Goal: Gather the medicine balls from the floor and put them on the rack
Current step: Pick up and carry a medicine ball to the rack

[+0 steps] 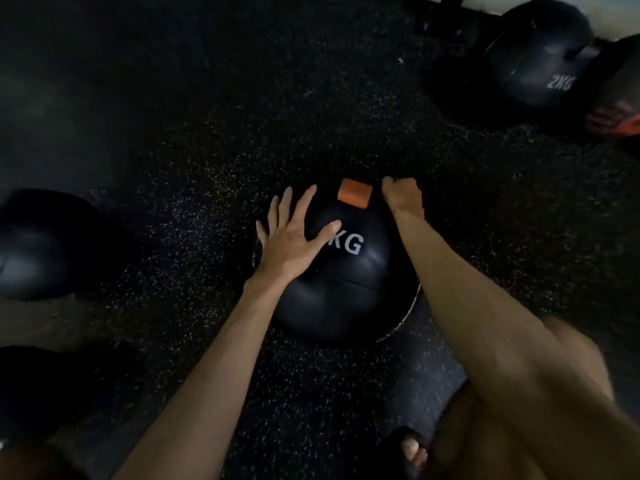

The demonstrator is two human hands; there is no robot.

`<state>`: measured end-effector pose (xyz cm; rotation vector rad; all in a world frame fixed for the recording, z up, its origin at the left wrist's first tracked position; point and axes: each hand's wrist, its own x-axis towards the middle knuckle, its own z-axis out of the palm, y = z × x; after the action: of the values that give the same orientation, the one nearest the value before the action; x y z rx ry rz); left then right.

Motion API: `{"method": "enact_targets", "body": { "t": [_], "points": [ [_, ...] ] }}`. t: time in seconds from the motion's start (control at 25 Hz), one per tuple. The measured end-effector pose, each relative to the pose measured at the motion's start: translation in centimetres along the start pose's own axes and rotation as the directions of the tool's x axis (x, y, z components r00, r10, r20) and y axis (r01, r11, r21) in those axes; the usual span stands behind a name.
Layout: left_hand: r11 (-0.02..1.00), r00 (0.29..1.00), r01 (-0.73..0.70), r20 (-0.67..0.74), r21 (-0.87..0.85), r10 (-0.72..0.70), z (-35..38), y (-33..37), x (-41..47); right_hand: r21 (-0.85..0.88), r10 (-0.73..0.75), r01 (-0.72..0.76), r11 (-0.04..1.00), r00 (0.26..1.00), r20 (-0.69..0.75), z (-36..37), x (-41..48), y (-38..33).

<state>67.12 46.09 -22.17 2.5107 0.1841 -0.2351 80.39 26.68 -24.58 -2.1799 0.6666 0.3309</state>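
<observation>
Head view gives me the speckled black floor under both hands. On it, directly beneath them, sits the black medicine ball marked KG. A second ball lies well to the left of the left hand, and a 2KG ball lies well beyond the right hand. I see the left hand flat on the ball, fingers spread wide. The right hand is curled at the ball's far edge; I cannot tell whether it grips. An orange patch sits between the hands.
</observation>
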Motion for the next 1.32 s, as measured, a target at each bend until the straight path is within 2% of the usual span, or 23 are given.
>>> {"method": "enact_targets", "body": {
  "t": [0.12,0.28,0.4,0.48,0.56,0.64,0.72,0.8,0.92,1.04,1.2,1.32],
  "points": [
    [0.992,0.995,0.097,-0.008,0.086,-0.096,-0.4,3.0,3.9,0.059,-0.173,0.17,0.984,0.984,0.032,-1.9,0.7,-0.1],
    [0.951,0.952,0.29,0.069,0.111,-0.298,-1.9,6.9,8.3,-0.156,-0.355,0.338,0.928,0.93,-0.097,-1.6,-6.4,2.3],
    [0.941,0.941,0.322,0.074,0.104,-0.331,-2.4,8.9,9.8,-0.276,-0.394,0.356,0.893,0.914,-0.094,-1.0,-8.9,2.6],
    [0.957,0.958,0.28,0.033,0.076,-0.283,-2.4,9.0,10.7,-0.297,-0.354,0.317,0.9,0.932,-0.076,-1.3,-6.6,1.4],
    [0.982,0.98,0.184,0.074,0.04,-0.187,-2.8,8.8,11.8,-0.29,-0.319,0.279,0.915,0.942,-0.102,-2.0,-3.8,0.1],
    [0.994,0.969,0.1,0.222,0.032,-0.105,-3.8,8.7,13.3,-0.241,-0.287,0.252,0.937,0.95,-0.124,-2.9,-0.9,-1.1],
    [0.997,0.921,0.059,0.383,0.042,-0.071,-4.9,8.6,14.7,-0.157,-0.231,0.213,0.964,0.967,-0.105,-3.9,2.7,-2.5],
    [0.999,0.887,0.026,0.459,0.046,-0.044,-5.0,8.8,16.1,-0.079,-0.152,0.147,0.986,0.986,-0.063,-5.1,6.4,-3.6],
    [1.0,0.907,-0.003,0.421,0.025,-0.007,-4.0,9.6,19.0,-0.012,-0.127,0.126,0.992,0.99,-0.06,-6.4,9.4,-4.7],
    [0.999,0.917,-0.03,0.399,0.015,0.022,-3.2,10.5,23.3,0.02,-0.173,0.177,0.984,0.976,-0.134,-6.8,10.5,-5.0],
    [0.991,0.932,0.016,0.362,-0.129,0.032,-3.3,11.9,31.4,-0.154,-0.273,0.239,0.959,0.926,-0.26,-5.4,10.0,-5.7],
    [0.968,0.916,0.037,0.396,-0.249,0.067,-3.8,12.6,36.7,-0.28,-0.295,0.203,0.938,0.892,-0.342,-2.9,8.7,-6.9]
  ]
}}
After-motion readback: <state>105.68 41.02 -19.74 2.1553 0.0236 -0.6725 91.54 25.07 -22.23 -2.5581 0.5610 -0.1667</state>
